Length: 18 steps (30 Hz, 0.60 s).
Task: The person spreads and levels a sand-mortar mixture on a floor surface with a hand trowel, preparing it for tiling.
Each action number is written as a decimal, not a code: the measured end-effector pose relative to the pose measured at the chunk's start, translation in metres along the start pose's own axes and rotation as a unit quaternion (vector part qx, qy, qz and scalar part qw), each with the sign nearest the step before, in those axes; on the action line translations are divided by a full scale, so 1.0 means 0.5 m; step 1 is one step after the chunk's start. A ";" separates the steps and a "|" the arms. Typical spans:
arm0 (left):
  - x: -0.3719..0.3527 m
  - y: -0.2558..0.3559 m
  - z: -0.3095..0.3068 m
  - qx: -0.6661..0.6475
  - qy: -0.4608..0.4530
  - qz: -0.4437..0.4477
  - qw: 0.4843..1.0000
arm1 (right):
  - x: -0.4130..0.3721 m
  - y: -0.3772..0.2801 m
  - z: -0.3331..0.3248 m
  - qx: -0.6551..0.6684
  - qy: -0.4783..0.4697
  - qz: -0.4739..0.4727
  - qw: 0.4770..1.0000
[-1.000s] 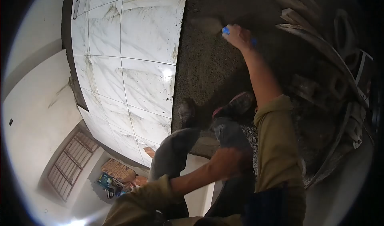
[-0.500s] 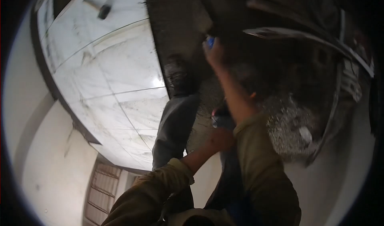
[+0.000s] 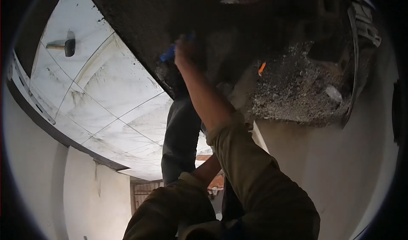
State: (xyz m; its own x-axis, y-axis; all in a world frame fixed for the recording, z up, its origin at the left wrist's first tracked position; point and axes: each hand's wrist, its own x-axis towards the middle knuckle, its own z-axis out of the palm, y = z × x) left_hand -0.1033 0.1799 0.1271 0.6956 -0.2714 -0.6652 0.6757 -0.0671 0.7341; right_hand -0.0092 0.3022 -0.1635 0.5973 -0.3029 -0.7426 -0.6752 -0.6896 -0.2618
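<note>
My right hand (image 3: 185,52) is closed around the blue handle of a trowel (image 3: 168,53), over the dark mortar bed (image 3: 140,25) beside the tile edge. The trowel's blade is lost in shadow and blur. My left forearm (image 3: 207,170) passes behind my right arm, which hides that hand and its fingers. Large white floor tiles (image 3: 97,99) lie to the left, with smears and crumbs of mortar on them. On a far tile rests a mallet (image 3: 69,44) with a black head and wooden handle.
Grey rubble (image 3: 293,91) is heaped at the right, with a small orange object (image 3: 262,68) and a whitish lump (image 3: 334,93) on it. Hollow blocks (image 3: 365,25) stand beyond it. Pale walls (image 3: 306,163) bound the right and lower left.
The view has turned, so tiles and mallet sit differently. My right hand has come left with the trowel, nearer the tile edge. My left hand has gone behind my right arm.
</note>
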 end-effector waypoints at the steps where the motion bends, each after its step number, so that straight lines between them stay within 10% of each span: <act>1: -0.038 -0.020 -0.013 0.001 0.004 0.007 1.000 | -0.050 -0.067 -0.061 -0.196 -0.024 -0.120 0.973; 4: -0.072 -0.001 -0.057 0.007 0.022 0.034 0.999 | -0.078 -0.032 -0.092 -0.170 0.030 -0.287 0.942; 5: -0.099 0.027 -0.102 0.220 -0.177 0.015 0.959 | -0.065 -0.026 -0.090 -0.158 0.033 -0.290 0.943; 7: -0.210 0.036 -0.165 0.110 -0.038 0.035 0.993 | -0.009 0.050 -0.061 0.294 -0.091 -0.008 0.951; 8: -0.244 0.042 -0.193 0.109 -0.006 0.043 0.993 | 0.064 0.104 -0.048 0.305 -0.090 -0.004 0.948; 10: -0.300 -0.026 -0.165 0.128 0.010 0.062 0.990 | 0.229 0.173 0.082 0.197 0.035 -0.386 0.901; 11: -0.319 -0.053 -0.148 0.137 0.034 0.086 0.986 | 0.186 0.095 -0.018 0.198 0.037 -0.375 0.905; 12: -0.314 -0.068 -0.140 0.139 0.030 0.088 0.986 | 0.095 -0.031 -0.073 0.083 -0.173 -0.091 0.977; 14: -0.302 -0.085 -0.128 0.052 0.099 0.071 0.991 | 0.061 -0.028 -0.075 -0.191 -0.095 -0.361 0.908; 16: -0.303 -0.093 -0.124 0.045 0.075 0.076 0.993 | -0.075 -0.074 -0.194 -0.202 0.016 -0.438 0.876; 17: -0.303 -0.094 -0.131 0.047 0.063 0.081 0.994 | -0.082 -0.016 -0.146 0.033 -0.063 -0.245 0.967; 18: -0.298 -0.091 -0.137 0.055 0.072 0.083 0.992 | -0.053 0.113 -0.046 0.265 -0.143 -0.032 0.953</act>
State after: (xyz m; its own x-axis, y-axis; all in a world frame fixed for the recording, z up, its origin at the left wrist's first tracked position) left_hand -0.2209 0.2891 0.1831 0.8286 -0.1481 -0.5400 0.5230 -0.1395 0.8408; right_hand -0.0532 0.2563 -0.1442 0.5544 -0.0275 -0.8318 -0.8099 -0.2482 -0.5315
